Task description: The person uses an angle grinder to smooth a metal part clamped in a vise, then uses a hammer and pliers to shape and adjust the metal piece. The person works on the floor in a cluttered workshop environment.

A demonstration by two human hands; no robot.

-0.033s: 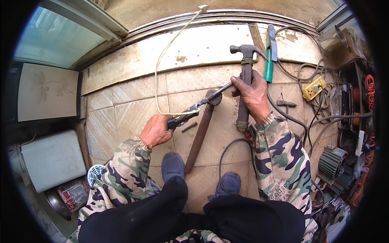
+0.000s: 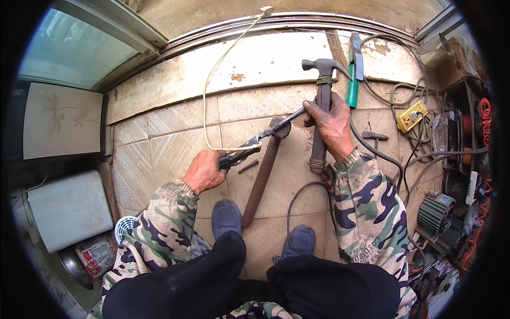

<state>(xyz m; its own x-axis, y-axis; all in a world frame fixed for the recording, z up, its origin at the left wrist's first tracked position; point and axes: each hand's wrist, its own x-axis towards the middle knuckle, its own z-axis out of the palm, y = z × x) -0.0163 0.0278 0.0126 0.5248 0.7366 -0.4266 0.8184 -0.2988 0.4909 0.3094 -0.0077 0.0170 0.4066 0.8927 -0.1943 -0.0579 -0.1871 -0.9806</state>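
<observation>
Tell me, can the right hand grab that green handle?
Probably not without letting go first: the right hand is wrapped around the hammer. The green handle does lie close by, though.

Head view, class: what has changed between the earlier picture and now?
Nothing has visibly changed. The left hand still holds the dark-handled tool; the right hand, the claw hammer. The long-handled hammer stays put.

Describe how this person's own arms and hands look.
The left sleeve and right sleeve are camouflage cloth in beige, green and near-black, ending in gathered cuffs. Dark lettering marks the right sleeve. The left hand and right hand wear no gloves.
</observation>
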